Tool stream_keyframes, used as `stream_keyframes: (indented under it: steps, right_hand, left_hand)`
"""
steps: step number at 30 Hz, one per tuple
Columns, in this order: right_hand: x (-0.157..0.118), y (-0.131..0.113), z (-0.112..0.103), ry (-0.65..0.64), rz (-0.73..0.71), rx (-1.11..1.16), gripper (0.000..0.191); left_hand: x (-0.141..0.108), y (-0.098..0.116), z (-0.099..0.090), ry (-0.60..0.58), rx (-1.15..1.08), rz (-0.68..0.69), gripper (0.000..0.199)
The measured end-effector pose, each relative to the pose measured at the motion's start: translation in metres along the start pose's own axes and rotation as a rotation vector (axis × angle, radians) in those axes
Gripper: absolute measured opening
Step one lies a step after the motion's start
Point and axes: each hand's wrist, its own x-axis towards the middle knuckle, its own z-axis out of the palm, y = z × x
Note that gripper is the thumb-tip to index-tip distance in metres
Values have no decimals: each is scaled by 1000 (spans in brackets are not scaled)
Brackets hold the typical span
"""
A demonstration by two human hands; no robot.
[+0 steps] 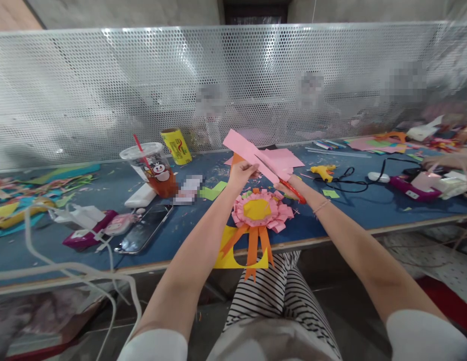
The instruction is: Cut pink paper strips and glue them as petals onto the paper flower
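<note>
My left hand (244, 174) pinches a sheet of pink paper (243, 147) at its lower edge, above the table. In my right hand (291, 186) is a pair of scissors with red handles (299, 195); the blades lie along a slit in the pink paper. Below both hands sits a paper rosette with pink petals and a yellow centre (257, 209), orange ribbon tails (253, 245) hanging from it over the table edge. Under the tails lies yellow paper with a round cut-out (227, 258). More pink paper (289, 158) rests behind my right hand.
On the left stand a drink cup (158, 173) and a yellow tape roll (176, 146), near a phone (145, 228) and a purple power strip (89, 231). A yellow glue gun (323, 173) with black cord lies right. A perforated metal screen (150, 90) closes the back.
</note>
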Motion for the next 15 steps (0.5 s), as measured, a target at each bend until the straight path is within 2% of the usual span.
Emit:
stream_keyframes:
  steps: [8,15]
  right_hand:
    - [4,8,9,41,71,-114,31]
    - [5,9,8,65,74,-120,40]
  left_hand:
    - [1,-1,-1,3,19,7,28]
    - [0,0,0,-2,1,2,32]
